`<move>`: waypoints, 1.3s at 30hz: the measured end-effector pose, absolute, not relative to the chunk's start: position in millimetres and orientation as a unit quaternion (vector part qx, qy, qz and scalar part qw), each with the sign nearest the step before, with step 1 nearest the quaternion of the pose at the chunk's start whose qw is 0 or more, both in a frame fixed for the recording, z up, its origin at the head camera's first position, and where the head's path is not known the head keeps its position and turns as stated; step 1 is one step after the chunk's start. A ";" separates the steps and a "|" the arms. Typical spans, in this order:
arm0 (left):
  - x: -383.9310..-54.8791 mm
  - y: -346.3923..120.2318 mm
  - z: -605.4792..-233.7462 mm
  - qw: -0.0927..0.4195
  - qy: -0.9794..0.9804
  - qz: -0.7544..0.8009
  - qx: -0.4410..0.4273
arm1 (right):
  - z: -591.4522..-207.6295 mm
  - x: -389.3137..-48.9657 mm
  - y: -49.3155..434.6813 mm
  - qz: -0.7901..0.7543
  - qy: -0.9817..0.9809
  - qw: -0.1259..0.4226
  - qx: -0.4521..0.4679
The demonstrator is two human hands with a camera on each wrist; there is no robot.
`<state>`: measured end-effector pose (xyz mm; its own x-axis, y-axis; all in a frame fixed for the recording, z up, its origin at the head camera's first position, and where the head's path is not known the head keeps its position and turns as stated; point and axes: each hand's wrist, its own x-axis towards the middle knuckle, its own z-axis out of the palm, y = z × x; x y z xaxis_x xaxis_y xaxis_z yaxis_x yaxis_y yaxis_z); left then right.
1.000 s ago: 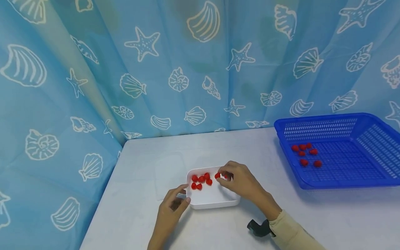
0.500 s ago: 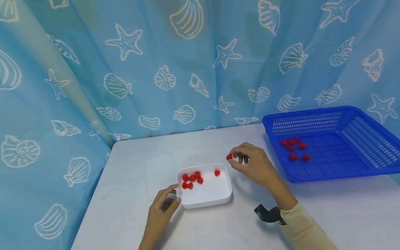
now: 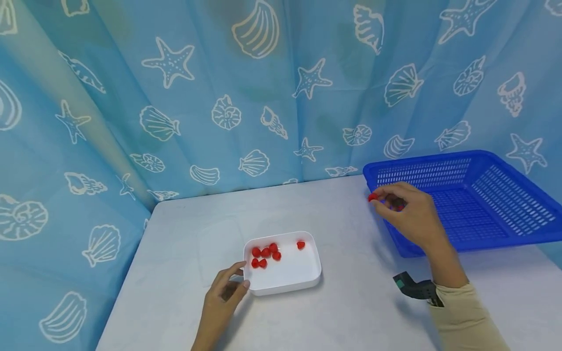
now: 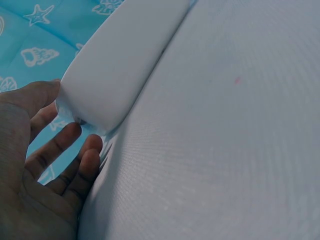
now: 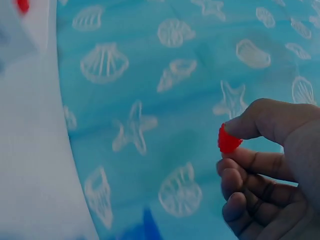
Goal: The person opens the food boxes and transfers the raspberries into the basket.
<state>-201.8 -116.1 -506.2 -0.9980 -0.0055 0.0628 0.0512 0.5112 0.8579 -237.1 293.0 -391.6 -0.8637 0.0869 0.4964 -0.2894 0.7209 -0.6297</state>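
My right hand [image 3: 414,214] pinches a red raspberry [image 3: 372,197] between thumb and index finger, above the left side of the blue basket [image 3: 478,234]. The right wrist view shows the bumpy raspberry [image 5: 229,139] at the fingertips, the other fingers curled below. My left hand [image 3: 219,297] holds the left end of a white tray [image 3: 290,274] with thumb and fingertips; the left wrist view shows the thumb against the tray's [image 4: 120,65] corner. Inside the tray, several raspberries [image 3: 265,252] cluster at the left and one raspberry [image 3: 300,244] lies apart at the right.
Raspberries in the basket are mostly hidden behind my right hand. A faint clear flat sheet or lid [image 3: 219,243] lies left of the tray on the white-covered table [image 3: 347,312]. A blue shell-print curtain [image 3: 272,97] hangs behind. A black strap [image 3: 414,287] is on the right wrist.
My right hand has lifted a raspberry out of the tray and carried it rightward to the basket. My left hand stays at the tray. The head view has shifted slightly right.
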 end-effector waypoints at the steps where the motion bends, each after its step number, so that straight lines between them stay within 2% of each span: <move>1: -201.5 -115.2 -506.5 0.029 -0.868 -0.495 -0.013 | -391.7 -235.0 300.7 0.358 -0.896 0.258 0.051; 8: -199.3 -120.6 -501.6 0.022 -0.862 -0.507 -0.025 | -396.2 -226.7 344.3 0.323 -0.914 0.246 0.003; 15: -200.8 -127.6 -506.5 0.030 -0.864 -0.502 -0.013 | -397.2 -232.6 366.1 0.286 -0.916 0.280 -0.026; 20: -200.2 -125.7 -505.9 0.021 -0.863 -0.505 -0.004 | -398.3 -231.5 376.1 0.273 -0.932 0.226 -0.078; 24: -200.6 -124.3 -505.8 0.020 -0.864 -0.503 -0.004 | -399.6 -228.9 379.8 0.270 -0.930 0.231 -0.094; 33: -201.9 -120.9 -506.3 0.022 -0.870 -0.493 -0.005 | -398.7 -225.7 370.4 0.288 -0.916 0.273 -0.065; 39: -202.1 -115.4 -505.9 0.025 -0.871 -0.491 -0.010 | -394.8 -221.5 355.0 0.309 -0.911 0.273 -0.022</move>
